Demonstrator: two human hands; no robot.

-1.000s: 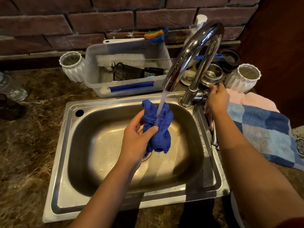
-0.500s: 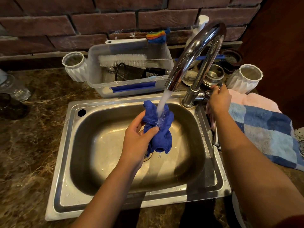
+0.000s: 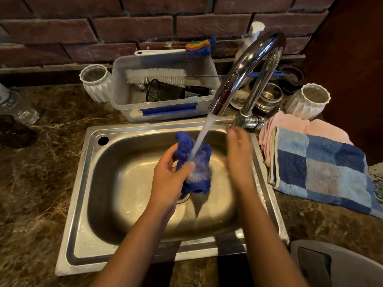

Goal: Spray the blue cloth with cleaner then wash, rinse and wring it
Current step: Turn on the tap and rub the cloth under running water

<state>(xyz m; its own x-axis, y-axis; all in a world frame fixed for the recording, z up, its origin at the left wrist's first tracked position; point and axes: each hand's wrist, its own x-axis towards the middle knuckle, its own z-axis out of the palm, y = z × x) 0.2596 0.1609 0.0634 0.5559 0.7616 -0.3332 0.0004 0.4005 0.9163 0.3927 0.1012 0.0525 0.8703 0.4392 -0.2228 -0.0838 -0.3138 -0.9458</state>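
Wash/rinse step judged in hand; blue cloth (image 3: 193, 160) is gripped bunched by left hand (image 3: 170, 179) under tap stream over sink (image 3: 132, 251); right hand (image 3: 238, 154) blurred, apparently loose, empty; two-handed rubbing needed next.

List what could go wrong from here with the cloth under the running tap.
1. The left hand alone grips the blue cloth; it hangs over the drain and might drop there.
2. Water hitting the bunched cloth may splash onto the checked towel beside the sink.

Home kitchen: sink (image 3: 83, 204), dish tub (image 3: 122, 96).
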